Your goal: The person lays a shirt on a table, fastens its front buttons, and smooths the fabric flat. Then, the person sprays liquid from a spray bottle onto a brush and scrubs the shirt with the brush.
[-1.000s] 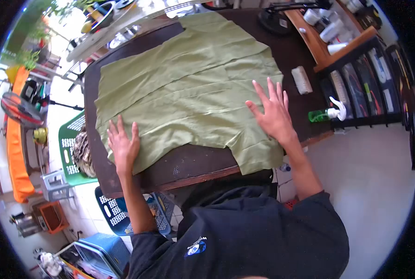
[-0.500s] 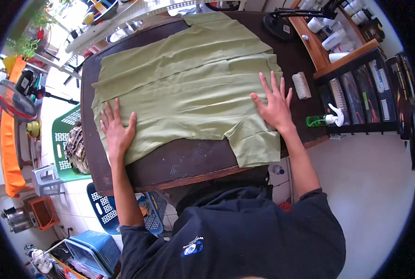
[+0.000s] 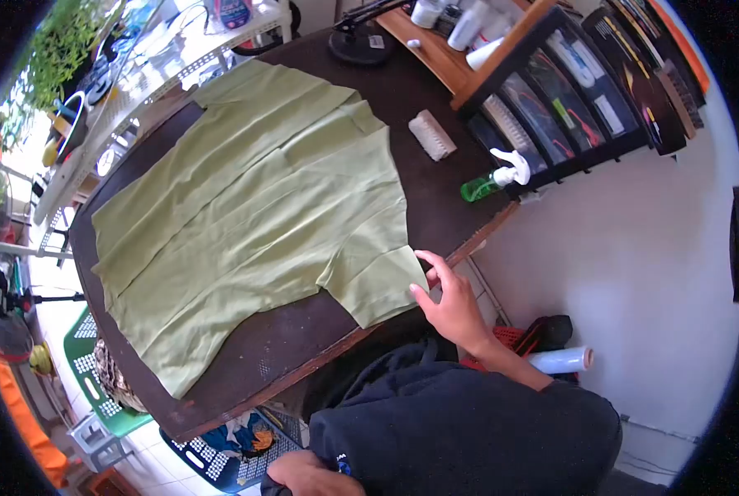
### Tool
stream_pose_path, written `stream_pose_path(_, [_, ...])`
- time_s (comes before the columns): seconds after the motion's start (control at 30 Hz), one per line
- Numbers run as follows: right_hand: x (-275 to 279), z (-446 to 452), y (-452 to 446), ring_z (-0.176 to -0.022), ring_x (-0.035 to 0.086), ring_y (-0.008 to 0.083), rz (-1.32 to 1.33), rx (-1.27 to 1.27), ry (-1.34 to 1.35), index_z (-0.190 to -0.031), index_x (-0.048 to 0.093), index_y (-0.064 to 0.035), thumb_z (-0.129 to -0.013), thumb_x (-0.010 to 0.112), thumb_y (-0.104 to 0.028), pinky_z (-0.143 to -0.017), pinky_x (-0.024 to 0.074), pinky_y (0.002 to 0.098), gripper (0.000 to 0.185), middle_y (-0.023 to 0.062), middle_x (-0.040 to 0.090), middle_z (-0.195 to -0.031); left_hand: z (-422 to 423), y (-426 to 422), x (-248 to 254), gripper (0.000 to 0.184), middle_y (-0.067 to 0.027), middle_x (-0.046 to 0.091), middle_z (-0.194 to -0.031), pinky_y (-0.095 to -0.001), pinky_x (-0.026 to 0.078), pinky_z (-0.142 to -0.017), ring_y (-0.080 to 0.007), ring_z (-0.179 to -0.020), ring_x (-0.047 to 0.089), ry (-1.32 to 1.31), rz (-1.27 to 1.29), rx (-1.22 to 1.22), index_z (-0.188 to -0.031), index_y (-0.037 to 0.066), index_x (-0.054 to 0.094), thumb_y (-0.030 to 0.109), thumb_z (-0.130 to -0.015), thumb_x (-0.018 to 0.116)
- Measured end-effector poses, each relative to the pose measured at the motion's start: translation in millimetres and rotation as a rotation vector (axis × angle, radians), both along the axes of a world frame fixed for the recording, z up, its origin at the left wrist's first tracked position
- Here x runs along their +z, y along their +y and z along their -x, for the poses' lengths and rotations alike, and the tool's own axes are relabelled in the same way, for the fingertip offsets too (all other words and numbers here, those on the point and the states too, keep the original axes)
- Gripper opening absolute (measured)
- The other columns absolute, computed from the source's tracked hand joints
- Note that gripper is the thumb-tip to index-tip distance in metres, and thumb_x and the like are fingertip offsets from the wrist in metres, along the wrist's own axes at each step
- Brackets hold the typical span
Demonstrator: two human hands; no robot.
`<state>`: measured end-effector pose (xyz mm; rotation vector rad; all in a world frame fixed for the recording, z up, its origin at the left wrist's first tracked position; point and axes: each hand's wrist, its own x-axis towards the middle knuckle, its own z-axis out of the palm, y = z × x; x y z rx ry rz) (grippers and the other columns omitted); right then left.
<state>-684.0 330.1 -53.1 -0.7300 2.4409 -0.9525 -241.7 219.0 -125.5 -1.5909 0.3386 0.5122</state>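
Observation:
A light green short-sleeved shirt (image 3: 245,215) lies spread over the dark brown table (image 3: 303,331), with creases and folds running across it. My right hand (image 3: 452,306) is at the hem of its near sleeve, by the table's front edge. Thumb and index finger are apart there, the thumb tip over the sleeve's edge. My left hand (image 3: 311,475) is low, close to my body, off the table; its fingers are hidden.
On the table's right side are a scrub brush (image 3: 432,135), a green spray bottle (image 3: 495,177) and a lamp base (image 3: 361,45). A black drawer unit (image 3: 551,107) stands beside them. Green (image 3: 84,372) and blue (image 3: 212,459) baskets sit below left.
My left hand has left the shirt and dropped toward my body. My right hand has moved from the shirt's right side to the sleeve hem. The view has turned to the right.

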Motion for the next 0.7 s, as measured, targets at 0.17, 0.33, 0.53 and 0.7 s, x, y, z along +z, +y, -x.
stream_pose_path(0.17, [4,15,27,-0.075,0.066,0.0224,-0.026,-0.005,-0.375,-0.143,0.062,-0.0047,-0.097,0.077,-0.014,-0.068,0.0529,0.0366,0.05,0.0064,0.071,-0.098,200,-11,104,0.024,-0.0058,0.064,-0.134,-0.0506,0.056,-0.102,-0.0305,-0.114,0.065,-1.546,0.007,-0.285,-0.124,0.017,0.074,0.021,-0.113,0.053])
stream_pose_path(0.33, [14,30,15,-0.086,0.069,0.0205,-0.166,-0.007,-0.185,-0.142,0.066,-0.0068,-0.096,0.076,-0.009,-0.075,0.0552,0.0342,0.048,0.0085,0.071,-0.104,203,-24,123,0.026,-0.0078,0.063,-0.134,-0.0508,0.056,-0.103,-0.0319,-0.113,0.065,-1.975,0.452,-0.571,-0.124,0.014,0.073,0.019,-0.113,0.051])
stream_pose_path(0.53, [-9,36,-11,-0.111,0.072,0.025,0.25,0.236,0.341,-0.14,0.069,-0.0082,-0.098,0.076,-0.016,-0.095,0.0556,0.0376,0.043,0.011,0.072,-0.127,148,-23,103,0.027,-0.0105,0.06,-0.141,-0.0519,0.055,-0.105,-0.0357,-0.121,0.063,-2.258,0.589,-0.029,-0.127,0.013,0.073,0.02,-0.115,0.05])
stream_pose_path(0.7, [-37,41,-31,-0.126,0.068,0.0299,0.131,0.461,0.61,-0.137,0.07,-0.0081,-0.101,0.075,-0.027,-0.11,0.0486,0.0435,0.041,0.012,0.067,-0.147,168,-15,116,0.027,-0.0114,0.063,-0.139,-0.0532,0.055,-0.105,-0.0345,-0.119,0.064,-2.142,0.212,-0.419,-0.128,0.013,0.073,0.021,-0.115,0.05])
